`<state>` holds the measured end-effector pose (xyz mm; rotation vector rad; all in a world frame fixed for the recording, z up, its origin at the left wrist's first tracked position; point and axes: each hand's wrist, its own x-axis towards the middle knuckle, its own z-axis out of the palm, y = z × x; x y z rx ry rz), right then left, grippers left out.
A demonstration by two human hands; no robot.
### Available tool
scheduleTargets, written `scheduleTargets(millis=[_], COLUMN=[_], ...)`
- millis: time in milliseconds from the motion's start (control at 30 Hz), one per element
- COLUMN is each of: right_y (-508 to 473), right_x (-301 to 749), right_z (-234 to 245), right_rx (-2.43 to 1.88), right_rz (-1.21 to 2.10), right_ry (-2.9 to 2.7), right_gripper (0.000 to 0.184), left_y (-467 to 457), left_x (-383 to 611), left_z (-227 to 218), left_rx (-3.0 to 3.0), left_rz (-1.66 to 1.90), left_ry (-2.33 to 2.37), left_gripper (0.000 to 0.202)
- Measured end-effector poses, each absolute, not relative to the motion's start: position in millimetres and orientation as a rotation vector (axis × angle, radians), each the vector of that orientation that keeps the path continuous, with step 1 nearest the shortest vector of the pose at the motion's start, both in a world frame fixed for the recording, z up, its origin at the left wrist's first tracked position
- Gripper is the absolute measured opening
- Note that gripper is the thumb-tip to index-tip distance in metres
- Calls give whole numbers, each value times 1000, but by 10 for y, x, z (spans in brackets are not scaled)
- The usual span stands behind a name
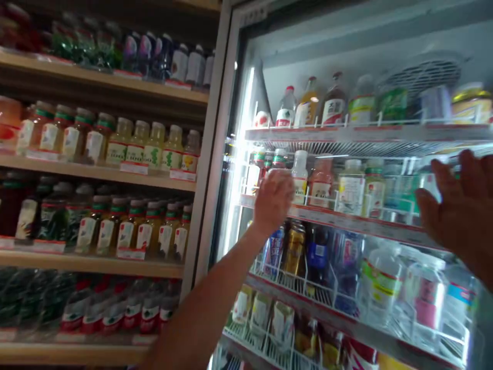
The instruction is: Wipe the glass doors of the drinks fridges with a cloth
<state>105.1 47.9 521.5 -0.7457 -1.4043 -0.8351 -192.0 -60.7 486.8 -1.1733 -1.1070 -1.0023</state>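
My left hand (pixel 274 198) reaches into the lit drinks fridge at the second shelf. Its fingers look curled and closed, though blurred, and whatever they hold is hidden behind the hand. Just above and behind it shows a green-capped bottle (pixel 280 154). Right beside it stands a white-capped bottle with a pale label (pixel 300 177), followed by a pink drink bottle (pixel 321 182). On the far right my right hand (pixel 462 210) is raised with fingers spread, holding nothing, in front of bottles on the same shelf.
Wire racks with front rails (pixel 365 132) divide the fridge. Cans (pixel 295 246) and large clear bottles (pixel 381 277) fill the third rack, with cartons (pixel 283 321) below. A metal door frame (pixel 208 149) separates it from wooden shelves (pixel 96 262) of juice bottles on the left.
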Motion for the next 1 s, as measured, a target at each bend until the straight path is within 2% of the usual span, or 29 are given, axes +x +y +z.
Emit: scheduleTargets(millis=[100, 167, 233, 367, 433, 500, 600, 667, 800, 867, 933, 1000], right_y=[398, 410, 435, 474, 493, 514, 538, 547, 569, 587, 601, 607], right_x=[991, 983, 993, 1008, 1004, 996, 986, 984, 997, 1006, 1010, 1006], right_z=[5225, 5235, 5240, 5236, 5234, 5235, 5239, 5238, 5223, 5216, 5215, 5217], right_rx=[-728, -757, -776, -760, -749, -753, -764, -766, -753, -742, -732, -731], right_rz=[-860, -884, -898, -906, -926, -955, -986, -988, -988, -994, -1001, -1009], right_ry=[-1430, -1419, -1409, -1383, -1363, -1343, -1331, -1335, -1347, -1342, -1331, -1324], right_gripper=[64, 57, 53, 50, 49, 48, 48, 48, 47, 47, 47, 46], left_y=[-805, -783, -626, -267, -270, -403, -614, -625, -312, -158, -147, -300], left_x=[-2616, -2690, -2361, -1417, -1373, -1706, -2353, -2441, -1639, -1255, -1231, -1582], left_z=[5128, 5273, 5302, 5121, 5088, 5202, 5586, 5793, 5755, 5655, 5646, 5769], left_rx=[-767, -729, -861, -1262, -1353, -1321, -952, -849, -1085, -1276, -1374, -1341], left_rz=[-1388, -1439, -1355, -972, -839, -867, -1255, -1335, -1117, -881, -748, -816], left_ry=[-1204, -1186, -1106, -831, -773, -811, -974, -1046, -912, -765, -714, -801], left_gripper=[39, 41, 41, 40, 39, 40, 40, 40, 39, 38, 38, 39])
